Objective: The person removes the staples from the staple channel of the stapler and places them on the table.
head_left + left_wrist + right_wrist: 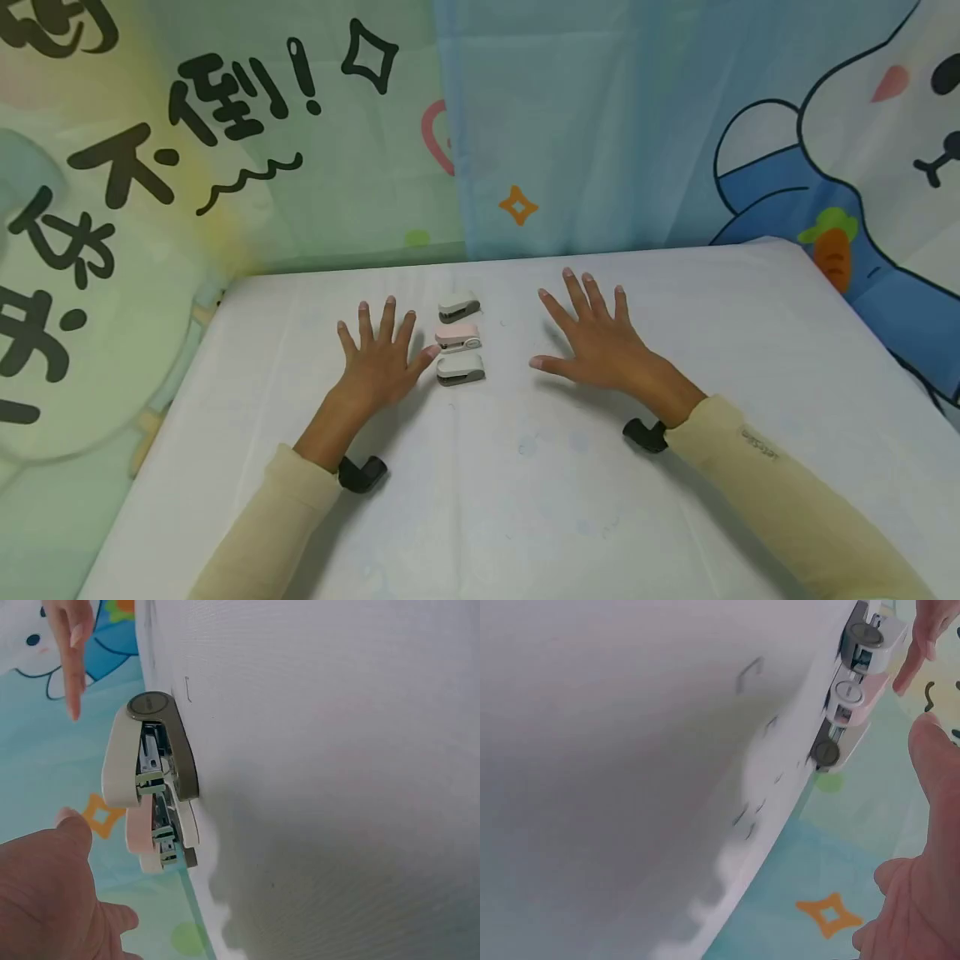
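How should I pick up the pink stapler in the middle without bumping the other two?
Probably best to pinch the pink stapler by its two short ends, coming straight down from above. Its long sides face the grey staplers close by, so fingers barely fit there. The left hand lies flat right beside it and is nearest.

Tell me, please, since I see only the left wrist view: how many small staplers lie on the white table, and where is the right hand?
Observer: Three small plastic staplers lie in a row: a grey one farthest, a pink one in the middle, a grey one nearest.
Operator: And the right hand?
Observer: The right hand lies flat with spread fingers on the white table, apart from the row, to its right.
Operator: Does the left hand hold anything?
Observer: No; the left hand lies flat too, its thumb tip next to the pink stapler.
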### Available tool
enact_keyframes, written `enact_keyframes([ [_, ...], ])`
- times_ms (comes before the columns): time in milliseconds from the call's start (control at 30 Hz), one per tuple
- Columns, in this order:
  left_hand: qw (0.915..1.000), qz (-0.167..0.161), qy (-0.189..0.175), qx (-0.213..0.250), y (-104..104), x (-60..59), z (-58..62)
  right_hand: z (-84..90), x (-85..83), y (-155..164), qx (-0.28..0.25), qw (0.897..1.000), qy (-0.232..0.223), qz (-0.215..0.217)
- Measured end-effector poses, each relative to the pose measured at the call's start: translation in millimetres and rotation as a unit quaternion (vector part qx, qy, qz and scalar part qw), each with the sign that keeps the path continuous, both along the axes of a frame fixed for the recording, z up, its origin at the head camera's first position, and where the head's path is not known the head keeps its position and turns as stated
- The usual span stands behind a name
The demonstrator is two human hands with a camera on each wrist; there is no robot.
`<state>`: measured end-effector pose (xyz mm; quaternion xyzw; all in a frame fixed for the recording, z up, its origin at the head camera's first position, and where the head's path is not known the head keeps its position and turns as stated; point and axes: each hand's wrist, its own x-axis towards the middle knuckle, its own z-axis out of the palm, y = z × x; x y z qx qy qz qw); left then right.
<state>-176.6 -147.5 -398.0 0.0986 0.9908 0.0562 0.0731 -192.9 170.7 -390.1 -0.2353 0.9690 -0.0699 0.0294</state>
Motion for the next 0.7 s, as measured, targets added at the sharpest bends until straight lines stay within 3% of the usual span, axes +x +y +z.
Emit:
enact_keyframes([
  [267,0.9999,-0.011,0.003,-0.010,-2,4.8,5.7,16.9,-0.3,-33,0.007,0.998,0.006,0.065],
  [467,0.9992,-0.039,-0.007,0.006,1,9.1,14.7,27.9,-0.1,-58,-0.046,0.995,0.013,0.088],
  [700,0.9963,-0.075,0.000,0.041,6,12.4,15.3,21.1,0.8,-83,-0.096,0.988,-0.005,0.117],
])
